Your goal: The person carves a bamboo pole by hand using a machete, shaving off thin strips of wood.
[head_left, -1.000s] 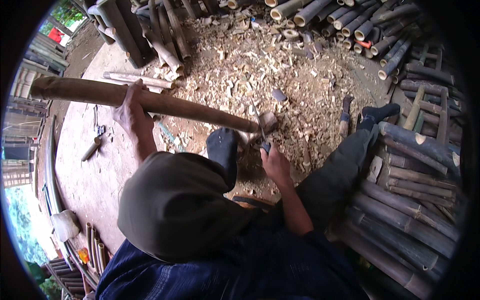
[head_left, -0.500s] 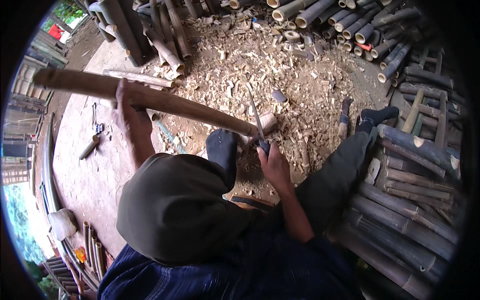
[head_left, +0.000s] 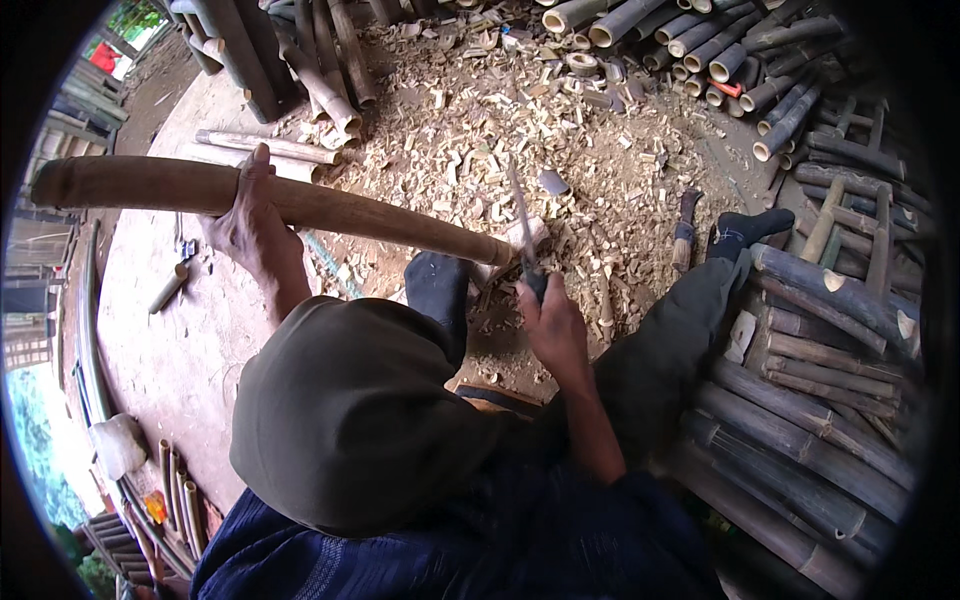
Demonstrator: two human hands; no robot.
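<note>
My left hand (head_left: 262,235) is closed around a brown bamboo pole (head_left: 370,215), with the thumb up along its far side. The pole slants from the far left down to the middle, where its end lies by a pale wooden block (head_left: 530,236). In my right hand (head_left: 557,328) is the dark handle of a knife (head_left: 522,222). Its long, narrow blade points away from me, just beside the pole's end, slightly blurred; whether it touches the pole I cannot tell. My dark-socked foot (head_left: 437,288) is beneath the pole near that end.
Wood chips (head_left: 480,140) cover the ground ahead. Cut bamboo (head_left: 690,40) is stacked at the far right, and dark bamboo poles (head_left: 800,470) lie along my right. A dark tool (head_left: 685,230) lies near my other foot (head_left: 750,232). Bamboo pieces (head_left: 270,146) rest on a pale board (head_left: 190,350).
The pole has slid left and its far end dropped slightly, my left hand moving with it. The knife has turned more upright and shifted a little right.
</note>
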